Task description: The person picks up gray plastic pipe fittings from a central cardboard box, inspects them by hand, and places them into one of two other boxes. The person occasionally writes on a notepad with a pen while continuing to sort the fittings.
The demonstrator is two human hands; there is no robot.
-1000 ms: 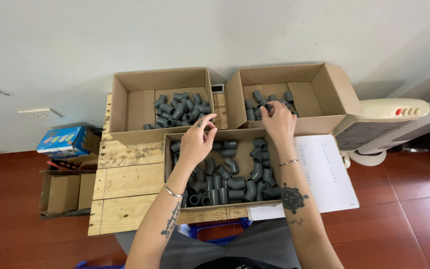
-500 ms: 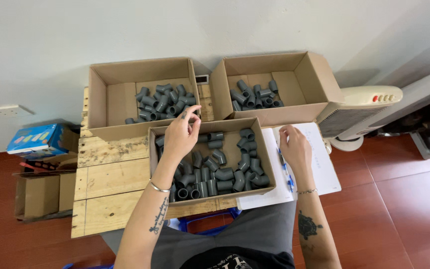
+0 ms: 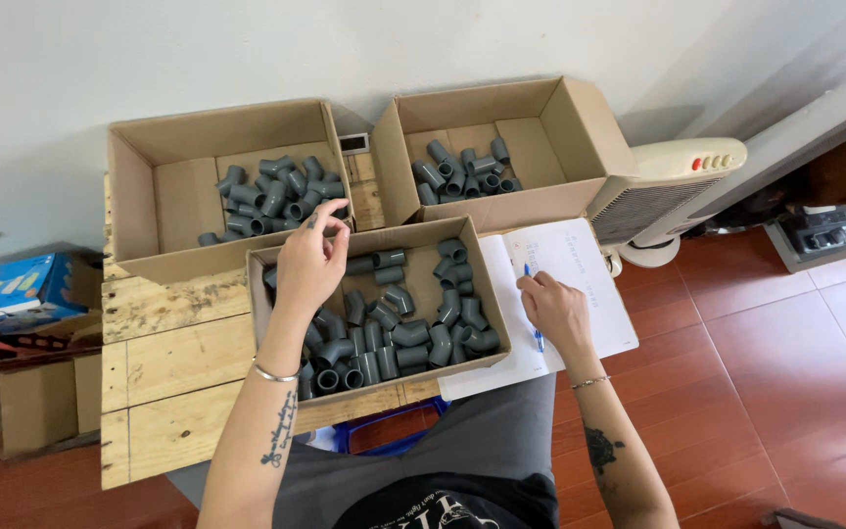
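From my feed, I see the left hand (image 3: 310, 263) raised over the far left corner of the near cardboard box (image 3: 380, 367), its fingers pinched together near the rim of the left rear box (image 3: 139, 186); something small and grey may sit between the fingertips, but I cannot tell for sure. The right hand (image 3: 555, 312) rests on the white sheet of paper (image 3: 580, 264) just right of the near box, closed around a blue pen (image 3: 533, 306) (its tip is on the page). Grey pipe elbows (image 3: 408, 328) fill the near box loosely. More elbows lie in the left rear box and in the right rear box (image 3: 580, 127). All three boxes sit on a rough wooden pallet table (image 3: 164, 343). A white fan heater (image 3: 673, 181) stands to the right, beside the paper.
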